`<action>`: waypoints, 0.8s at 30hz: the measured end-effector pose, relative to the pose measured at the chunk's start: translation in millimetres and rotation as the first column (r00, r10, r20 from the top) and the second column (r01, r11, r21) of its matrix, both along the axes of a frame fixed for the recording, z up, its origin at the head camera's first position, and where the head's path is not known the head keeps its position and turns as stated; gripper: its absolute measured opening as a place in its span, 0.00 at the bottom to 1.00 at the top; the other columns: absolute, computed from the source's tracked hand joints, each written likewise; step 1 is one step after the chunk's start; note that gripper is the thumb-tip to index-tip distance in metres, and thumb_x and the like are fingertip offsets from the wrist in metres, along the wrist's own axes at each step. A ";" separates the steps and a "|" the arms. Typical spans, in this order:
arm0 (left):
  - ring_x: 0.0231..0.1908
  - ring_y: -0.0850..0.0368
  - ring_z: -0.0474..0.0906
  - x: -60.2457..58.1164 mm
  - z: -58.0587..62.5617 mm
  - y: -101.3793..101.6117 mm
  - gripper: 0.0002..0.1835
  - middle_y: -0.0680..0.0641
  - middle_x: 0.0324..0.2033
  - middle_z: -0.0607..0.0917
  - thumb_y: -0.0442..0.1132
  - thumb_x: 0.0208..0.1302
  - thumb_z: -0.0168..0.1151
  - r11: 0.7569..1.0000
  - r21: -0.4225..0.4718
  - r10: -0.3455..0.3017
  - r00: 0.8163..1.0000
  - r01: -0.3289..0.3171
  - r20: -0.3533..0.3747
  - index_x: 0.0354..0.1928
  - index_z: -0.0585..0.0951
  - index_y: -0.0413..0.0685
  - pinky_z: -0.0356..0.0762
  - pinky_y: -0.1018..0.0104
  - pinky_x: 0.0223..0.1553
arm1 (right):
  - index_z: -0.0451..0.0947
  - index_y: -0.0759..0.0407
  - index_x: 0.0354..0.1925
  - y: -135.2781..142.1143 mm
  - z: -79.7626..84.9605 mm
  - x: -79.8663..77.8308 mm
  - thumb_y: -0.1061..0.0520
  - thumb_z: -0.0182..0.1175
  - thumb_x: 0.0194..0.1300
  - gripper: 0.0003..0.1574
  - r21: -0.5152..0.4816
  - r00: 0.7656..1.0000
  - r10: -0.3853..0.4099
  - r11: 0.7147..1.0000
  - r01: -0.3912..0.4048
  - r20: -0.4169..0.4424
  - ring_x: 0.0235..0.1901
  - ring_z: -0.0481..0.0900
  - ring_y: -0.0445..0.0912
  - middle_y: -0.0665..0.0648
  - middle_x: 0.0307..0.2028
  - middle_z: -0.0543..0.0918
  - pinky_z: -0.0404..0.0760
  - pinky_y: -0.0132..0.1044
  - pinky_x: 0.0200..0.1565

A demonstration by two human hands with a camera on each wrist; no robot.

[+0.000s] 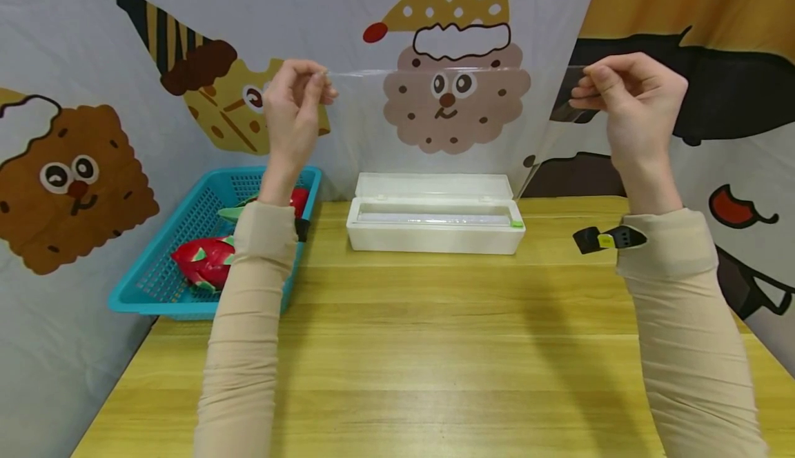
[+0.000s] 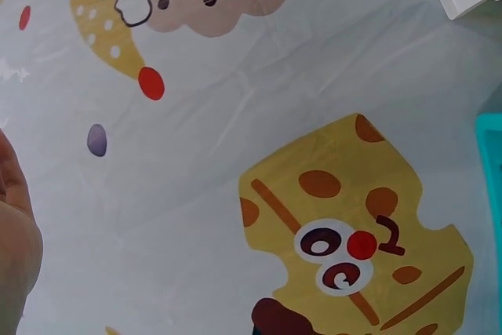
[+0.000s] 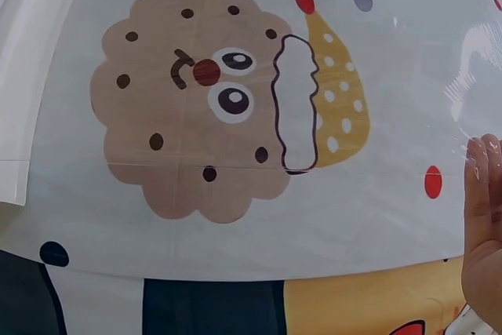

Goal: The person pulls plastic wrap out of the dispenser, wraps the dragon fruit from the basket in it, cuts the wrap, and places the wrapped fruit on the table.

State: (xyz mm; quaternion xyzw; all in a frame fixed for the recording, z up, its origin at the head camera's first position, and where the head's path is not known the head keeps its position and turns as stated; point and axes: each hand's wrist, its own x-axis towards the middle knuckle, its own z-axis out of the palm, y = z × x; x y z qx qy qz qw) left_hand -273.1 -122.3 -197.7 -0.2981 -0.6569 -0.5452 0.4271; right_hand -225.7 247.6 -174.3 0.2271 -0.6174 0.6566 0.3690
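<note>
A clear sheet of cling film [image 1: 447, 70] is stretched between both hands, raised above the table. My left hand [image 1: 295, 106] pinches one top corner between thumb and fingers. At the other corner, my right hand [image 1: 640, 103] pinches the film the same way. Below stands a white cling film dispenser [image 1: 435, 239] with its lid up and a roll [image 1: 435, 218] inside; the film hangs down toward it. The left wrist view catches only part of the left hand [image 2: 16, 249]. Glare on the film shows near the right hand [image 3: 482, 225] in the right wrist view.
To the left, a blue plastic basket [image 1: 133, 303] holds red dragon fruits [image 1: 208, 261] with green scales, partly hidden by the left arm. A wooden table [image 1: 447, 361] lies beneath. Behind it hangs a white cloth [image 1: 248, 3] with cartoon prints.
</note>
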 end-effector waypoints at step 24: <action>0.29 0.67 0.78 18.9 9.4 -6.6 0.08 0.62 0.28 0.79 0.29 0.66 0.55 1.000 0.012 -0.001 1.000 0.002 -0.014 0.39 0.76 0.26 0.80 0.75 0.38 | 0.81 0.78 0.34 -7.4 7.0 25.7 0.66 0.62 0.59 0.11 0.094 0.989 -0.112 0.988 0.122 -0.102 0.24 0.84 0.40 0.53 0.27 0.86 0.83 0.25 0.35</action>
